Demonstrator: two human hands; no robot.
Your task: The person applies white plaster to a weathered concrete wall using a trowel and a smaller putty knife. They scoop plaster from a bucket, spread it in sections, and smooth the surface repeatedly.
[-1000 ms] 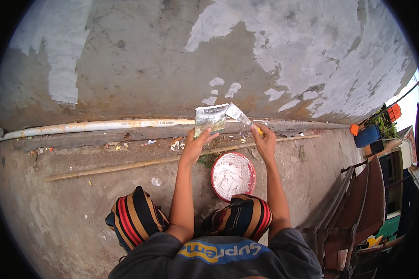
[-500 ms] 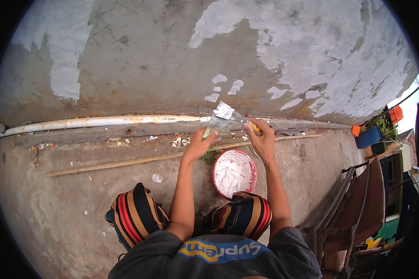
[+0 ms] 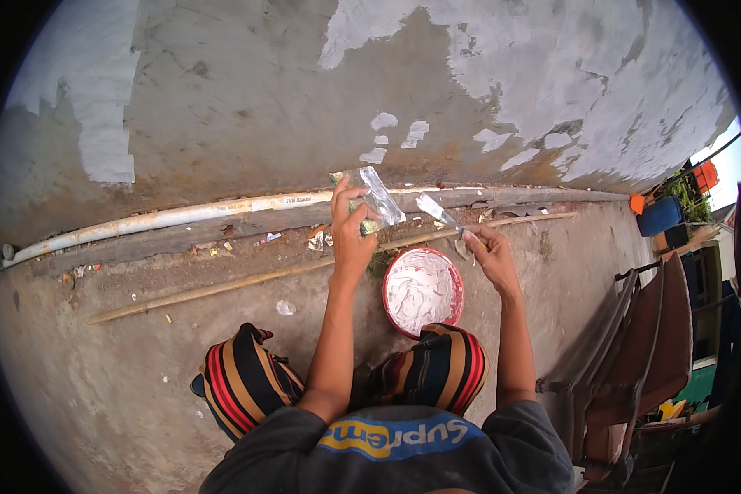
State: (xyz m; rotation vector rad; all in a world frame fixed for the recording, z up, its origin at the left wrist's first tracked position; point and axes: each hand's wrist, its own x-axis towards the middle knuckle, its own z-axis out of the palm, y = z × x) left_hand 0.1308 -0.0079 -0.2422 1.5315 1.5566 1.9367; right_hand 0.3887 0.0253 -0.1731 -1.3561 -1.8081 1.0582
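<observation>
My left hand (image 3: 350,222) grips a wide, flat metal scraper (image 3: 382,199), tilted with its long edge toward the upper right. My right hand (image 3: 490,251) is closed on a narrower putty knife (image 3: 440,215), which carries white paste on its blade, just right of the wide scraper and apart from it. Below and between my hands a red-rimmed bucket (image 3: 422,293) of white paste stands on the ground, by my striped-clad knees.
A grey wall (image 3: 247,99) with white patches rises ahead. A white pipe (image 3: 156,222) runs along its foot, and a bamboo pole (image 3: 181,298) lies before it among litter. A brown folded frame (image 3: 634,346), blue barrel (image 3: 659,216) and plants are at the right.
The two blades, earlier touching, are now apart. My left hand has risen and turned the wide scraper; my right hand has moved right and down, with paste on the knife's tip.
</observation>
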